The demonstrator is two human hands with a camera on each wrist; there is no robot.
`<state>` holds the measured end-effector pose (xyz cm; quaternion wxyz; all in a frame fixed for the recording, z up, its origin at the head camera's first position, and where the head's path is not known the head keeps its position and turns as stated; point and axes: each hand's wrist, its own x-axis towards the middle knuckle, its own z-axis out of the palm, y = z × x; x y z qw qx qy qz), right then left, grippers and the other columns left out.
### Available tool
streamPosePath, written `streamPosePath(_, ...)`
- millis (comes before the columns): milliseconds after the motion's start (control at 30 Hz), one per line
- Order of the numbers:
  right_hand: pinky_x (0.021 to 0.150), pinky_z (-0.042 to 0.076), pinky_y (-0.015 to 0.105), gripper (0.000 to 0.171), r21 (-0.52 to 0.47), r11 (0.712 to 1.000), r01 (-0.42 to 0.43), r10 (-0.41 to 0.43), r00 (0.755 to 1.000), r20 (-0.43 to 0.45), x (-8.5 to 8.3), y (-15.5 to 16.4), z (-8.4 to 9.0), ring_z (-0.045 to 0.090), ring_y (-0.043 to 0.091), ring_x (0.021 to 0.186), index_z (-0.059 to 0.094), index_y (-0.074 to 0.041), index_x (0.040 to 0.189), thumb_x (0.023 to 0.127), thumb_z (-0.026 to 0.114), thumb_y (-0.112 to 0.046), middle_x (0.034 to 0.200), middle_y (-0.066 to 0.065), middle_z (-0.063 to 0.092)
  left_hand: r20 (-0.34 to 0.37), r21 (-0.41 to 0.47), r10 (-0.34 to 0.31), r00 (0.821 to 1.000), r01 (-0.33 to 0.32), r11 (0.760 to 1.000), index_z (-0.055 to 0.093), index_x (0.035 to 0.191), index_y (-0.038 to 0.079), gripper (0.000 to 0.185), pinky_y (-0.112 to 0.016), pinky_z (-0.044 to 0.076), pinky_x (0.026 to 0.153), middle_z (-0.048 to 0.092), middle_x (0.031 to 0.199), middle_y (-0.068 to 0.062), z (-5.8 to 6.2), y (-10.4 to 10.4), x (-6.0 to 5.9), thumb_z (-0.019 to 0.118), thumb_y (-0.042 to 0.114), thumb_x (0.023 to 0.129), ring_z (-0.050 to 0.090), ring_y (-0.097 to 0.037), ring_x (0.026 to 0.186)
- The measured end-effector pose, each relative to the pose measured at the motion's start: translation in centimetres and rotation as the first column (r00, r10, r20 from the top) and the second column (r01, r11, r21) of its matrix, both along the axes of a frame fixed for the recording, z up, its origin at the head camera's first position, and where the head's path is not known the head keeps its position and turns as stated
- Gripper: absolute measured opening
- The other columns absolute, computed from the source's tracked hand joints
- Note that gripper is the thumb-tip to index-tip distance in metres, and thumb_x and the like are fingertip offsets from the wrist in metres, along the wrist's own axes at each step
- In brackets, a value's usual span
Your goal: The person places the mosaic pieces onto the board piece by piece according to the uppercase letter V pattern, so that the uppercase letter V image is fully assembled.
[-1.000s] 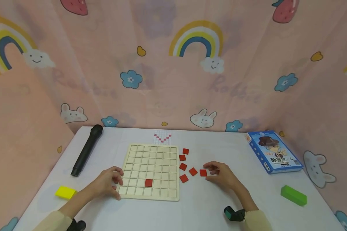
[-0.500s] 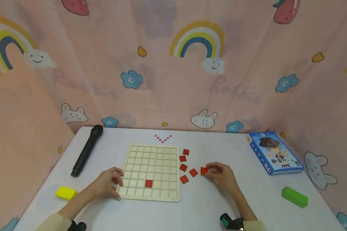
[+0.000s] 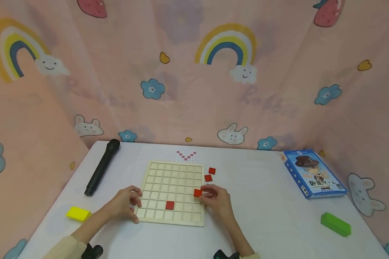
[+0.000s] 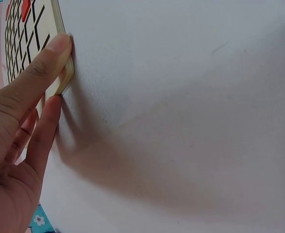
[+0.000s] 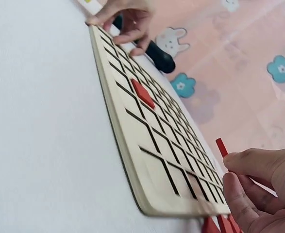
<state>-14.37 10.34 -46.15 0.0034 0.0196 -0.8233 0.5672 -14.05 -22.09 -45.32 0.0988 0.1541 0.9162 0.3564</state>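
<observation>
The cream grid board (image 3: pixel 176 176) lies on the white table, with one red square tile (image 3: pixel 170 205) set in a cell of its lower part. My left hand (image 3: pixel 124 204) grips the board's near-left corner; in the left wrist view the thumb (image 4: pixel 40 68) lies on the top edge and a finger is against the side. Between thumb and fingertips my right hand (image 3: pixel 218 202) pinches another red tile (image 3: pixel 197 193), held above the board's right edge. Loose red tiles (image 3: pixel 208 178) lie just right of the board, several of them hidden behind the right hand in the head view.
A small paper with a red V pattern on a grid (image 3: pixel 186 155) lies behind the board. To the left are a black microphone-like stick (image 3: pixel 102 167) and a yellow block (image 3: pixel 79 214). A blue game box (image 3: pixel 314 174) and a green block (image 3: pixel 335 224) stand on the right.
The right hand has taken hold of the outermost red tile and carried it left, over the board's right edge. The left hand stays at the board's corner. The head view has shifted slightly.
</observation>
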Motion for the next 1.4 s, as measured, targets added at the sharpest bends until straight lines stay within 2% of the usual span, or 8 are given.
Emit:
streamPosePath(200, 0.069, 0.056, 0.021, 0.029, 0.004, 0.996, -0.085, 0.085, 0.996, -0.039, -0.1, -4.4, -0.7, 0.066, 0.015, 0.077, 0.069, 0.000, 0.105, 0.079, 0.078, -0.006, 0.094, 0.007, 0.069, 0.027, -0.017, 0.048, 0.998, -0.047, 0.999, 0.062, 0.070, 0.008, 0.041, -0.019, 0.050, 0.058, 0.053, 0.105, -0.005, 0.0, 0.4, 0.1, 0.094, 0.002, 0.044, 0.050, -0.018, 0.081)
streamPosePath(400, 0.065, 0.055, 0.019, 0.026, 0.038, 0.985, -0.166, 0.170, 0.980, -0.105, -0.6, -7.2, -1.1, 0.063, 0.012, 0.072, 0.068, 0.003, 0.101, 0.077, 0.078, -0.001, 0.091, 0.009, 0.069, 0.016, -0.020, 0.035, 0.999, -0.035, 0.999, 0.062, 0.070, 0.007, 0.042, -0.019, 0.050, 0.057, 0.053, 0.104, -0.005, 0.1, 0.3, 0.0, 0.094, 0.003, 0.044, 0.050, -0.018, 0.081)
streamPosePath(600, 0.064, 0.055, 0.019, 0.024, 0.050, 0.975, -0.216, 0.221, 0.964, -0.145, -1.6, -8.7, -1.4, 0.064, 0.015, 0.073, 0.068, 0.005, 0.097, 0.075, 0.078, 0.003, 0.088, 0.012, 0.069, 0.008, -0.016, 0.035, 0.999, -0.035, 0.999, 0.062, 0.070, 0.008, 0.041, -0.019, 0.049, 0.057, 0.053, 0.104, -0.005, 0.0, 0.2, -0.2, 0.094, 0.002, 0.045, 0.050, -0.017, 0.081)
streamPosePath(900, 0.069, 0.056, 0.021, 0.031, 0.022, 0.970, -0.242, 0.243, 0.965, -0.099, -1.9, -9.7, -1.1, 0.066, 0.015, 0.075, 0.067, 0.005, 0.102, 0.074, 0.078, 0.004, 0.096, 0.014, 0.069, 0.039, -0.010, 0.051, 0.998, -0.051, 0.999, 0.062, 0.071, 0.007, 0.040, -0.019, 0.050, 0.059, 0.053, 0.106, -0.005, 0.0, 0.1, -0.1, 0.094, 0.002, 0.046, 0.051, -0.018, 0.082)
streamPosePath(1067, 0.072, 0.056, 0.024, 0.032, -0.029, 0.970, -0.243, 0.241, 0.969, -0.045, -2.1, -8.2, -0.3, 0.067, 0.020, 0.082, 0.067, 0.003, 0.107, 0.077, 0.078, 0.000, 0.101, 0.014, 0.068, 0.010, -0.005, -0.001, 1.000, 0.001, 1.000, 0.062, 0.071, 0.007, 0.040, -0.019, 0.051, 0.058, 0.053, 0.106, -0.007, 0.3, 0.0, -0.1, 0.093, 0.001, 0.046, 0.052, -0.017, 0.081)
streamPosePath(1233, 0.080, 0.055, 0.025, 0.038, -0.134, 0.958, -0.254, 0.254, 0.967, -0.016, -2.4, -3.3, 1.2, 0.062, 0.032, 0.100, 0.063, 0.002, 0.118, 0.082, 0.074, -0.002, 0.117, 0.020, 0.062, 0.003, 0.000, -0.011, 1.000, 0.011, 1.000, 0.062, 0.071, 0.007, 0.040, -0.019, 0.051, 0.058, 0.054, 0.107, -0.007, 0.5, 0.1, -0.2, 0.093, 0.002, 0.047, 0.052, -0.018, 0.081)
streamPosePath(1300, 0.081, 0.055, 0.026, 0.040, -0.119, 0.960, -0.255, 0.256, 0.967, -0.008, -2.7, -0.3, 1.4, 0.060, 0.033, 0.105, 0.061, 0.001, 0.121, 0.083, 0.074, -0.003, 0.121, 0.021, 0.060, 0.005, 0.003, -0.016, 1.000, 0.016, 1.000, 0.062, 0.072, 0.006, 0.040, -0.019, 0.051, 0.058, 0.054, 0.107, -0.007, 0.4, 0.1, -0.1, 0.093, 0.002, 0.047, 0.052, -0.018, 0.081)
streamPosePath(1400, 0.084, 0.055, 0.029, 0.043, -0.026, 0.967, -0.253, 0.254, 0.967, 0.030, -3.3, 4.3, 1.1, 0.057, 0.032, 0.109, 0.060, -0.003, 0.125, 0.084, 0.073, -0.006, 0.124, 0.018, 0.059, 0.000, 0.003, -0.025, 1.000, 0.025, 1.000, 0.062, 0.072, 0.007, 0.040, -0.019, 0.051, 0.058, 0.054, 0.106, -0.007, 0.1, -0.2, -0.1, 0.094, 0.004, 0.047, 0.052, -0.017, 0.080)
